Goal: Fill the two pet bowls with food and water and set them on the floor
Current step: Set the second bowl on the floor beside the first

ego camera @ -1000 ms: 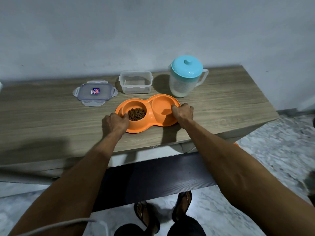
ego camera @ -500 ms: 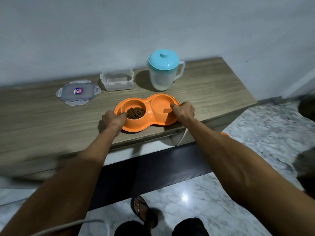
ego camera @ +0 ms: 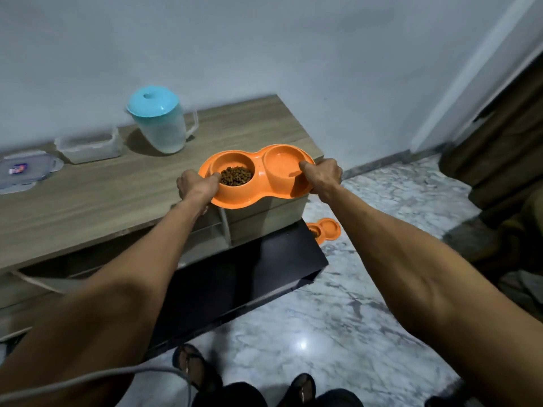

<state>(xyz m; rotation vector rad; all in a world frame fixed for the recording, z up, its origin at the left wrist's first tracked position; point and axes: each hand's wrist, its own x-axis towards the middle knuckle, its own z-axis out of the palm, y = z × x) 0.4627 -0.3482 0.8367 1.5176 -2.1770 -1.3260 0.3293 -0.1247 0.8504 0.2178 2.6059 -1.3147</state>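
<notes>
Orange double pet bowl (ego camera: 258, 190) is held between both hands at the wooden table's (ego camera: 88, 201) front right corner, jutting past the edge; whether it touches the top is unclear. The left hand (ego camera: 197, 185) grips the left rim, thumb hooked into the well beside the brown kibble (ego camera: 236, 175). The right hand (ego camera: 321, 174) curls round the right rim, thumb inside the other well, whose contents cannot be made out. Behind stand a teal-lidded pitcher (ego camera: 160, 124), a clear container (ego camera: 88, 148) and its loose lid (ego camera: 23, 170). A second orange bowl (ego camera: 327, 229) lies on the marble floor (ego camera: 352, 304).
</notes>
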